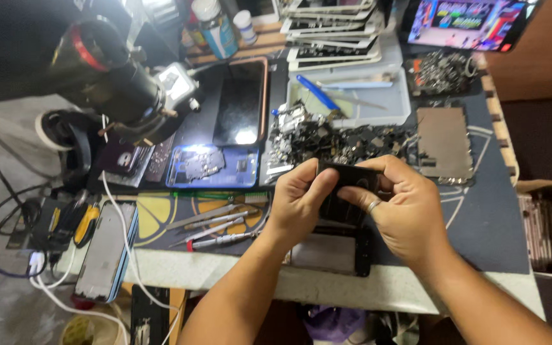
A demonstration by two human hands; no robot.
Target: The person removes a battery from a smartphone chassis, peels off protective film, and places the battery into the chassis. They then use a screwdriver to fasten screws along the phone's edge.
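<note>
Both hands meet over the middle of a dark work mat (480, 217). My left hand (298, 201) and my right hand (404, 207) together grip a small black flat part (346, 176), thumbs pressed on its upper edge. A ring sits on one right finger. Under the hands lies a dark phone (330, 252) face up near the table's front edge. Just beyond the hands is a heap of small dark and metallic phone parts (333, 140).
A microscope (107, 76) hangs at the upper left over an opened blue phone body (212, 166). Tweezers and screwdrivers (215, 227) lie left of my left hand. A phone (103, 252), cables, a clear tray (352, 96), a metal plate (442, 144) and a lit screen (471, 22) surround the mat.
</note>
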